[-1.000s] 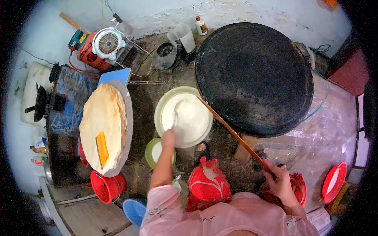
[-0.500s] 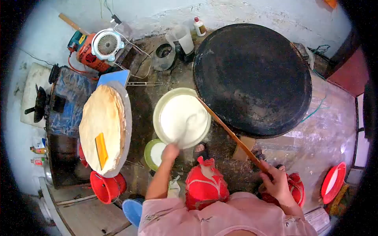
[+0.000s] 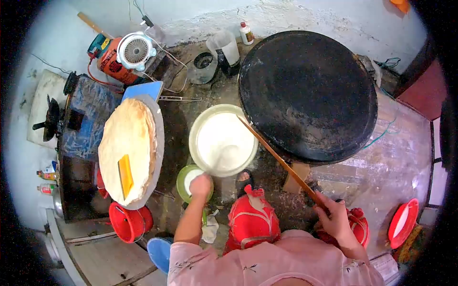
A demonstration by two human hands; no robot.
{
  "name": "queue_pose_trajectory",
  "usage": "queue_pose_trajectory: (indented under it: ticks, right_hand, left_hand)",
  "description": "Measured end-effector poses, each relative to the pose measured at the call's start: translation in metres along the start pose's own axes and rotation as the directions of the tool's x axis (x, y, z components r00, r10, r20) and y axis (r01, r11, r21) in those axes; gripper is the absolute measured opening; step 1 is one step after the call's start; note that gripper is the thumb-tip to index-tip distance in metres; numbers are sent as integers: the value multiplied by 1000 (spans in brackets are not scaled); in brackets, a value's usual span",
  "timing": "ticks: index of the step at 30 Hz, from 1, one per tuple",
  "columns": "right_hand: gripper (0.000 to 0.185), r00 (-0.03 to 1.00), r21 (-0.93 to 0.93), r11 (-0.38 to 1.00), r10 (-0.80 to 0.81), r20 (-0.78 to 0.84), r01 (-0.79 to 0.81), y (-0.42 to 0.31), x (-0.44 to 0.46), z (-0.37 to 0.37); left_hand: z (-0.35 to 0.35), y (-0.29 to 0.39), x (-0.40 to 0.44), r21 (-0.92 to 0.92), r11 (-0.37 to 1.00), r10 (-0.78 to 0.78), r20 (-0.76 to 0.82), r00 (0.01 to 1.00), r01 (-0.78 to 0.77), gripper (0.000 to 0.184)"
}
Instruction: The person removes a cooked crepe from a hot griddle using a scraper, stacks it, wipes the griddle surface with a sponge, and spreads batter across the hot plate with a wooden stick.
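My left hand [image 3: 200, 186] is closed at the near edge of a pale green basin [image 3: 193, 143] of white batter [image 3: 224, 138]; the blurred tool in its grip reaches into the batter. A smaller green bowl [image 3: 181, 190] with white contents sits beside that hand, partly hidden. My right hand [image 3: 335, 217] is wrapped round the lower end of a long flat wooden stick [image 3: 291, 171]. The stick's far tip lies by the basin's right rim, at the edge of a large round black griddle [image 3: 310, 95].
At left, a stack of thin flatbreads [image 3: 126, 138] on a round board carries a yellow scraper [image 3: 125, 175]. Red bucket [image 3: 130, 221] and blue bucket [image 3: 160, 252] stand lower left. A blower [image 3: 136, 51], jug [image 3: 224, 47] and bottle [image 3: 246, 33] are behind; a red basin [image 3: 403, 223] is right.
My left hand has moved toward me and slightly left, from over the batter to the basin's near edge beside the small bowl. My right hand keeps its hold on the stick. The view has shifted slightly.
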State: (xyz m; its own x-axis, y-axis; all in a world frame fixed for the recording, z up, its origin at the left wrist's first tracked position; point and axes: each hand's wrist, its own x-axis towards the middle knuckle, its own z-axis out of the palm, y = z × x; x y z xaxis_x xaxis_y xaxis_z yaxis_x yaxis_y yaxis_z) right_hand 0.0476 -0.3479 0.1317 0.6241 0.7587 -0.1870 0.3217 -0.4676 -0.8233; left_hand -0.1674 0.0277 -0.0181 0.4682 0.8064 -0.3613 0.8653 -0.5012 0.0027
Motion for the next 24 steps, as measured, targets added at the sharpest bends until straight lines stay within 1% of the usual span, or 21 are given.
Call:
queue_pose_trajectory:
  ticks: [1, 2, 3, 4, 5, 7, 8, 9, 10, 12, 13, 14, 15, 16, 17, 18, 20, 21, 22, 24]
  right_hand:
    - [39, 1000, -3, 1000, 1, 2, -1, -1, 0, 0]
    - [39, 1000, -19, 1000, -1, -4, 1, -2, -1, 1]
    - [38, 1000, -32, 999, -7, -10, 6, -3, -2, 2]
    - [38, 1000, -30, 999, -11, -12, 11, -5, -3, 3]
    - [37, 1000, -40, 999, -9, -5, 9, -5, -3, 4]
    - [36, 1000, -52, 999, -2, 1, 2, -2, -2, 5]
    - [36, 999, 9, 999, 44, 5, -44, 1, -2, 6]
    - [35, 996, 69, 994, 89, 15, -90, 3, -3, 7]
    - [35, 996, 65, 994, 88, 20, -89, 2, -3, 7]
    - [36, 994, 58, 993, 106, 19, -107, -3, -4, 8]
    - [36, 995, 58, 993, 98, 15, -99, -2, -4, 8]
    - [36, 998, 12, 998, 64, 13, -64, -1, -4, 10]
    - [37, 999, -35, 999, 36, 11, -36, 0, -4, 11]
    - [37, 999, -36, 999, 41, 10, -40, -2, -3, 9]
    - [37, 997, 1, 997, 73, 23, -73, -6, 0, 8]
    - [37, 994, 38, 994, 101, 37, -102, -10, 1, 7]
    - [38, 994, 66, 992, 101, 33, -103, -13, 0, 9]
    - [38, 994, 94, 990, 102, 28, -105, -14, 1, 9]
    - [38, 995, 91, 991, 96, 27, -99, -13, 2, 8]
    - [39, 997, 54, 996, 74, 37, -76, -9, 3, 7]
  left_hand:
    - [-3, 0, 4, 67, 997, 43, 23, 999, -44, 25]
    - [19, -6, 7, 66, 997, 40, 25, 999, -42, 25]
    - [58, -15, 13, 27, 999, 30, 17, 999, -30, 24]
    - [79, -16, 17, -11, 1000, 22, 5, 1000, -22, 24]
    - [31, 16, -13, -146, 989, -4, 74, 997, 15, 24]
    - [14, 7, -15, -249, 963, -72, 122, 990, 101, 27]
    - [9, -1, -15, -311, 941, -97, 140, 985, 136, 28]
    - [1, -1, -22, -367, 926, -91, 5, 996, 87, 28]
    - [-6, 0, -25, -350, 927, -133, 19, 991, 131, 28]
    - [29, -6, -23, -285, 952, -116, -2, 993, 111, 29]
    - [42, -7, -15, -252, 966, -42, 40, 998, 51, 30]
    - [32, -3, -11, -255, 966, -42, 32, 999, 49, 30]
    - [16, 6, -6, -291, 956, -33, 4, 999, 33, 31]
    - [6, 13, 0, -325, 946, -25, -17, 1000, 18, 31]
    - [5, 15, 9, -432, 897, -98, 7, 995, 91, 30]
    - [-7, 25, 9, -445, 895, -75, -84, 994, 30, 29]
    - [19, 34, 19, -309, 948, -123, -131, 984, 78, 28]
    - [54, 22, 30, -196, 979, -63, -23, 998, 57, 28]
    - [51, 21, 23, -200, 978, -65, -27, 998, 58, 28]
    - [27, 16, 3, -264, 964, -21, 54, 998, 35, 27]
